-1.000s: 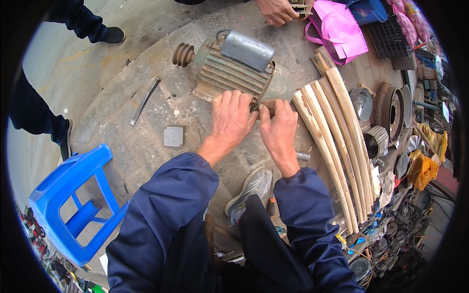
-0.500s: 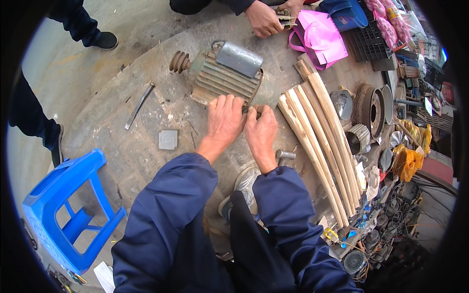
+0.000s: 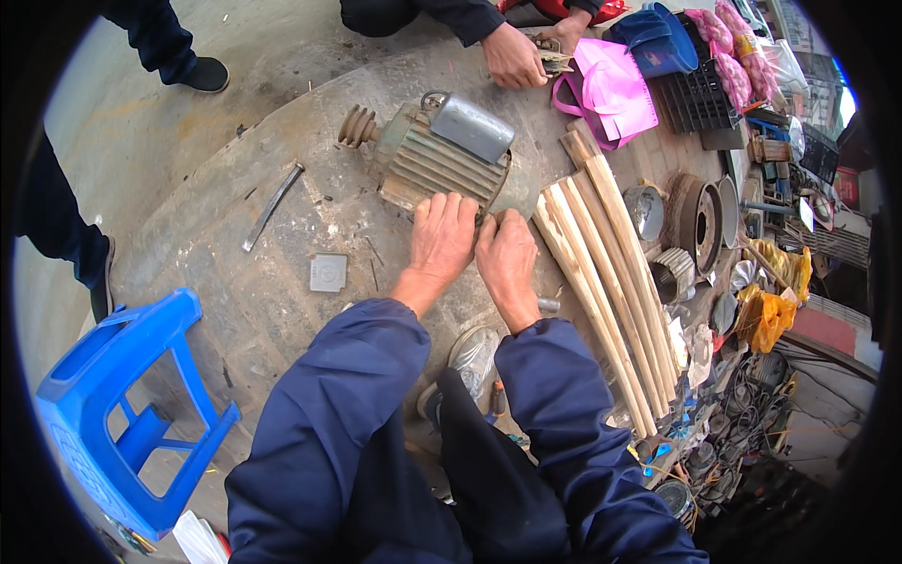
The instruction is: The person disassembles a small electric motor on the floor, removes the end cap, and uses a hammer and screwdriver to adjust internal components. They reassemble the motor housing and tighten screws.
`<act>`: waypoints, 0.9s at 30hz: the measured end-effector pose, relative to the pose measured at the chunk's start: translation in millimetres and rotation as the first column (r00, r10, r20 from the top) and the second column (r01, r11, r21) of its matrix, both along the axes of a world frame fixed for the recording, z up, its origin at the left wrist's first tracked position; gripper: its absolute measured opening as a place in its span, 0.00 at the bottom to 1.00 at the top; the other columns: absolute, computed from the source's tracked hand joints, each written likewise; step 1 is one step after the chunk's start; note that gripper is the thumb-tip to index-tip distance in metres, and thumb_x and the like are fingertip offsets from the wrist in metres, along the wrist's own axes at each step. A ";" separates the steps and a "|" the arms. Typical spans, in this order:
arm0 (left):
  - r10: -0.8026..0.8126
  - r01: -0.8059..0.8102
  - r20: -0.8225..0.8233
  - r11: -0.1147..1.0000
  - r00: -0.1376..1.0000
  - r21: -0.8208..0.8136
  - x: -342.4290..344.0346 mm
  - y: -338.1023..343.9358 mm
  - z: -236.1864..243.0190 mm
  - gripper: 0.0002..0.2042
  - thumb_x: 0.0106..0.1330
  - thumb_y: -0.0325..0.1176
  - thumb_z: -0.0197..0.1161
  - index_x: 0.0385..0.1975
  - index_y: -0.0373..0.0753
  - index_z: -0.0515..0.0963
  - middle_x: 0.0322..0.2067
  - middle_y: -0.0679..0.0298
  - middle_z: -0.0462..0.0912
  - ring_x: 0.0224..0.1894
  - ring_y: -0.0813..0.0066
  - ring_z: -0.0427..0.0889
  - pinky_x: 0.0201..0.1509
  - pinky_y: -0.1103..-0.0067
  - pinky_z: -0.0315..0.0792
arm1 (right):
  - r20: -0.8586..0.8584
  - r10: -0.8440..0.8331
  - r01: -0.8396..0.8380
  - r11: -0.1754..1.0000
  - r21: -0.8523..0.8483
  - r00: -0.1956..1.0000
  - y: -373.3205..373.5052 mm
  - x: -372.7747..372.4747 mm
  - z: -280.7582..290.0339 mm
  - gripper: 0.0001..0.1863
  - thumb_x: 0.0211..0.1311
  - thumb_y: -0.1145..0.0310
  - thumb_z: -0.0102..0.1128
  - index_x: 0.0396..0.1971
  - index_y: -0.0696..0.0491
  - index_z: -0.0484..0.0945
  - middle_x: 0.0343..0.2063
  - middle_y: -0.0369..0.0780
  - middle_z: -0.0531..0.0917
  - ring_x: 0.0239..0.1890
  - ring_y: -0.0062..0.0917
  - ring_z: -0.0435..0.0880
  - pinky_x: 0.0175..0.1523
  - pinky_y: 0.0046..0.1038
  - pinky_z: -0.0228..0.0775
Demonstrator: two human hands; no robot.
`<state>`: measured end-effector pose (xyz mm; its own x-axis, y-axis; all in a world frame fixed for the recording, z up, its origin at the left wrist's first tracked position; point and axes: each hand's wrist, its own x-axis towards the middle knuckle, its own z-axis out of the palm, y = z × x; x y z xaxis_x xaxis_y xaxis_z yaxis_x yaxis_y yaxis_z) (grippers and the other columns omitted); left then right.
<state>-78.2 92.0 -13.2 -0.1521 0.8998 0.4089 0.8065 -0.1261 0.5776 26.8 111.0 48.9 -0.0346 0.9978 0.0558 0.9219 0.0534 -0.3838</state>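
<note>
An electric motor (image 3: 442, 162) with a ribbed, worn green-grey housing lies on the ground in front of me. It has a rounded grey cover (image 3: 473, 127) on top and a grooved, rusty pulley (image 3: 357, 126) at its left end. My left hand (image 3: 440, 242) is closed at the motor's near right corner, knuckles up. Beside it, my right hand (image 3: 505, 263) is closed too, its fingertips meeting the left ones. Whatever they pinch there is small, dark and mostly hidden. A square grey plate (image 3: 328, 272) and a flat metal bar (image 3: 273, 207) lie to the left.
Several wooden poles (image 3: 611, 282) lie to the right. A hammer head (image 3: 549, 304) peeks out by my right wrist. Another person's hand (image 3: 513, 54) works beyond, near a pink bag (image 3: 615, 94). A blue plastic stool (image 3: 70, 376) stands at left; metal rims (image 3: 695, 221) lie at right.
The whole view has shifted slightly. Both hands stay at the motor's corner, with the right fingers drawn closer together. An orange-handled tool now shows beside my shoe.
</note>
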 end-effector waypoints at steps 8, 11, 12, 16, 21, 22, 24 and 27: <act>-0.009 0.009 0.005 1.000 1.000 -0.014 -0.1 -0.6 -1.0 0.09 0.67 0.37 0.66 0.42 0.45 0.75 0.38 0.62 0.76 0.45 0.61 0.76 0.54 0.65 0.66 | 0.038 0.011 -0.012 1.000 0.019 0.999 -2.1 -2.8 -4.3 0.12 0.73 0.67 0.62 0.34 0.61 0.78 0.35 0.59 0.86 0.38 0.60 0.86 0.45 0.56 0.77; -0.019 0.019 0.020 0.999 1.000 -0.029 -0.8 -1.6 -0.4 0.10 0.69 0.38 0.68 0.43 0.44 0.76 0.38 0.62 0.76 0.45 0.59 0.76 0.54 0.64 0.65 | 0.041 0.039 -0.040 0.998 0.037 0.998 -2.2 -2.4 -4.7 0.11 0.72 0.67 0.62 0.34 0.61 0.77 0.35 0.59 0.86 0.37 0.60 0.85 0.44 0.56 0.77; -0.017 0.017 0.016 1.000 1.000 -0.027 -0.9 -1.3 -0.1 0.10 0.70 0.39 0.67 0.43 0.44 0.75 0.38 0.62 0.76 0.45 0.59 0.76 0.54 0.64 0.65 | 0.043 0.055 -0.057 0.997 0.043 0.998 -1.9 -1.9 -4.5 0.11 0.72 0.67 0.61 0.34 0.61 0.77 0.34 0.59 0.85 0.37 0.60 0.85 0.44 0.56 0.77; -0.008 0.009 0.025 1.000 1.000 -0.018 -0.3 -0.2 0.8 0.10 0.70 0.40 0.67 0.42 0.44 0.75 0.38 0.61 0.76 0.45 0.59 0.76 0.54 0.63 0.66 | 0.081 0.106 -0.110 0.993 0.041 0.991 0.3 0.4 -2.8 0.10 0.72 0.68 0.61 0.35 0.60 0.77 0.34 0.59 0.85 0.36 0.60 0.85 0.43 0.56 0.77; -0.005 0.005 0.023 1.000 1.000 -0.015 -0.3 -0.9 2.6 0.09 0.68 0.39 0.66 0.41 0.46 0.75 0.38 0.63 0.76 0.45 0.61 0.76 0.55 0.64 0.67 | 0.099 0.100 -0.101 0.995 0.004 0.990 1.3 0.5 -0.4 0.11 0.72 0.67 0.61 0.34 0.60 0.76 0.33 0.59 0.84 0.37 0.61 0.85 0.43 0.56 0.77; -0.006 0.007 0.035 1.000 0.999 -0.013 -0.6 -1.2 3.0 0.09 0.69 0.38 0.66 0.41 0.46 0.75 0.38 0.63 0.76 0.45 0.60 0.76 0.55 0.64 0.67 | 0.096 0.097 -0.097 0.995 0.000 0.991 1.1 -0.1 -0.8 0.11 0.72 0.67 0.61 0.34 0.60 0.76 0.33 0.59 0.84 0.37 0.61 0.85 0.44 0.57 0.76; -0.020 0.020 0.071 1.000 0.997 -0.001 -1.5 -1.3 3.4 0.11 0.68 0.38 0.68 0.43 0.44 0.75 0.38 0.62 0.76 0.45 0.59 0.76 0.55 0.63 0.66 | 0.067 0.062 -0.061 0.998 -0.011 0.996 0.2 -1.0 -2.7 0.12 0.73 0.67 0.62 0.33 0.61 0.76 0.33 0.59 0.83 0.37 0.61 0.85 0.44 0.56 0.76; -0.056 0.057 0.134 0.998 0.989 -0.006 -4.5 -2.7 4.6 0.13 0.67 0.37 0.70 0.45 0.42 0.76 0.40 0.61 0.78 0.46 0.58 0.76 0.55 0.62 0.65 | -0.004 0.018 -0.018 1.000 0.020 1.000 -1.7 -1.2 -7.3 0.12 0.73 0.68 0.62 0.33 0.61 0.76 0.33 0.60 0.84 0.37 0.61 0.84 0.45 0.55 0.75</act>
